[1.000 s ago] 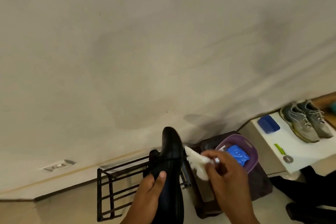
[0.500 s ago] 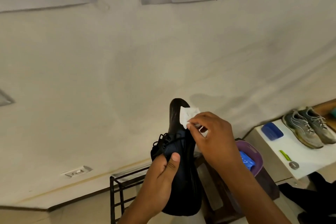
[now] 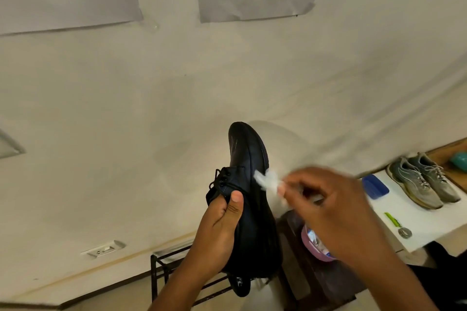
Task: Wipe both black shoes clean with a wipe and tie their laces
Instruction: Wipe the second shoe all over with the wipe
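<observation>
Shoe (image 3: 250, 199) heel hidden behind left hand (image 3: 219, 230); wipe (image 3: 267, 180) blurred.

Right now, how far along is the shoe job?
Early. Done: nothing clearly finished. In hand: the left hand grips one black shoe, toe up; the right hand pinches the wipe at the shoe's side, blurred mid-stroke. Left: the rest of this shoe and its laces, which look loose with no bow visible, then the second black shoe, which I can't pick out here.

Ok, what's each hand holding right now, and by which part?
The left hand grips the black shoe around its middle, thumb on the upper by the laces. The right hand pinches the white wipe at one end.
</observation>
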